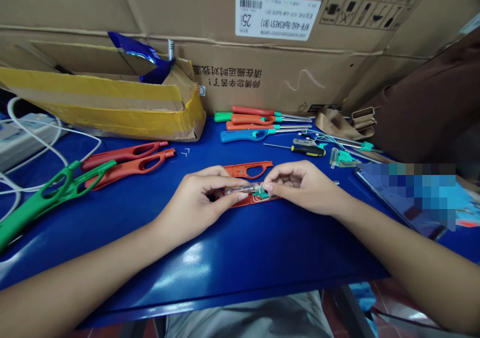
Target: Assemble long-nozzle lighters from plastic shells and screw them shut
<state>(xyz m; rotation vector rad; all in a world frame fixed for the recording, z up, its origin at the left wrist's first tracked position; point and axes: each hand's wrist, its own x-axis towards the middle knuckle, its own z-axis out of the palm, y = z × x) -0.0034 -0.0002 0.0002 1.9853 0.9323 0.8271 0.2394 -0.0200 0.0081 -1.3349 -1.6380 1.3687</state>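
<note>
My left hand (202,198) and my right hand (303,185) meet over the middle of the blue table (225,248). Both pinch a small clear tube with a metal end (242,189), the left hand from the left, the right hand at its teal-tipped end (262,194). Under the hands lies an orange lighter-handle shell (255,200). A second orange shell (247,169) lies just behind them.
Orange shells (127,160) and green shells (48,195) lie at the left by white cables (45,138). Assembled long lighters (258,123), a yellow-black screwdriver (307,149) and small parts lie behind. A taped cardboard box (105,100), a cardboard wall and a phone (397,198) border the table.
</note>
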